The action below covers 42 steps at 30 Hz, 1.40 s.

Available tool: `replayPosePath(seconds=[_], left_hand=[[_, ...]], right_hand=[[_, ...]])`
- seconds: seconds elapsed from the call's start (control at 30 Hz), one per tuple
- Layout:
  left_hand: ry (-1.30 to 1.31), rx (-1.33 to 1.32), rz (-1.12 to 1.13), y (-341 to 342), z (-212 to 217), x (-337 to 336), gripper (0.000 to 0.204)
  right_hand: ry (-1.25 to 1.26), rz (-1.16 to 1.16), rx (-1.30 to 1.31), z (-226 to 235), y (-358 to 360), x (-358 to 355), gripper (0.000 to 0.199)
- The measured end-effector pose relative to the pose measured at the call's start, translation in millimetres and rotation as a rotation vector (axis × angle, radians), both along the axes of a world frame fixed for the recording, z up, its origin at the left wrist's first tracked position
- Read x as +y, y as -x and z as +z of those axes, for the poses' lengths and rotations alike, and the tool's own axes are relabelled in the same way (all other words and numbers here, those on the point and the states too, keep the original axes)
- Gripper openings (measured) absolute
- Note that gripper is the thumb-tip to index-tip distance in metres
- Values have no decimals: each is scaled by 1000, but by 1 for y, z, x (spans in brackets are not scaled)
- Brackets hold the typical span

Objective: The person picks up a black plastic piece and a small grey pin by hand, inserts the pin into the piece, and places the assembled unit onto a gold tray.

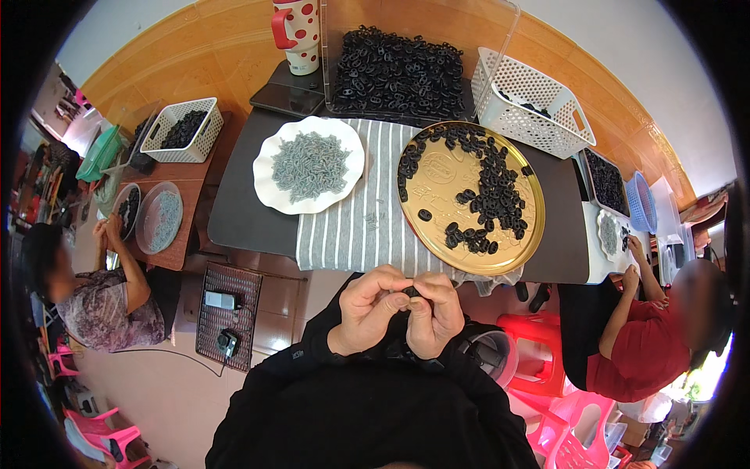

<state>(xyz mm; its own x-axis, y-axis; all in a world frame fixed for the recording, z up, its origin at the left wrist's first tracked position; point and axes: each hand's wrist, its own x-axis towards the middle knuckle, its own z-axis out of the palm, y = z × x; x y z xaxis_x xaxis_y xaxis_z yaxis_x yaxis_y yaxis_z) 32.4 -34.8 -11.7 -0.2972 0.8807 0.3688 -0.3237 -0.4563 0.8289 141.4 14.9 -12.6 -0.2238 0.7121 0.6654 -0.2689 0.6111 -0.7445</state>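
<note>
My left hand (367, 309) and my right hand (435, 314) meet in front of my chest, just off the table's near edge. Thumbs and forefingers of both pinch a small black piece (411, 291), mostly hidden by the fingertips. Beyond them lies a round gold tray (430, 199) with many loose black oval pieces (500, 184) that have holes, heaped mainly on its right side. To its left, a white wavy-rimmed plate (267, 178) bears a pile of small grey-blue pieces (310, 166). Tray and plate both rest partly on a grey-and-white striped cloth (336, 241).
At the back stand a clear box of black pieces (398, 74), a white perforated basket (539, 117), a dotted tumbler (301, 39) and a phone (287, 99). Co-workers sit left (109, 305) and right (648, 336). A red stool (535, 352) and a bin (492, 356) are beside me.
</note>
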Motion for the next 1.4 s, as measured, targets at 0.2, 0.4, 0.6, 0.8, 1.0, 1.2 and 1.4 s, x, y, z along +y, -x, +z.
replayPosePath(seconds=[0.2,0.4,0.6,0.8,1.0,1.2,1.4], left_hand=[[-16,4,10,0,0,0,20],[35,28,29,4,1,7,23],[68,101,-30,12,2,8,30],[206,-75,-36,21,0,3,28],[-163,441,-56,75,71,-18,19],[-1158,350,-757,101,171,-62,22],[-1076,497,-1283,91,161,-80,26]], right_hand=[[59,16,30,-1,2,-2,20],[106,22,-78,5,0,8,25],[108,1,-197,16,-12,15,26],[700,396,-543,46,-49,68,14],[464,-79,-278,130,-61,210,19],[540,-211,-273,128,-66,302,20],[467,164,-793,86,-21,224,15]])
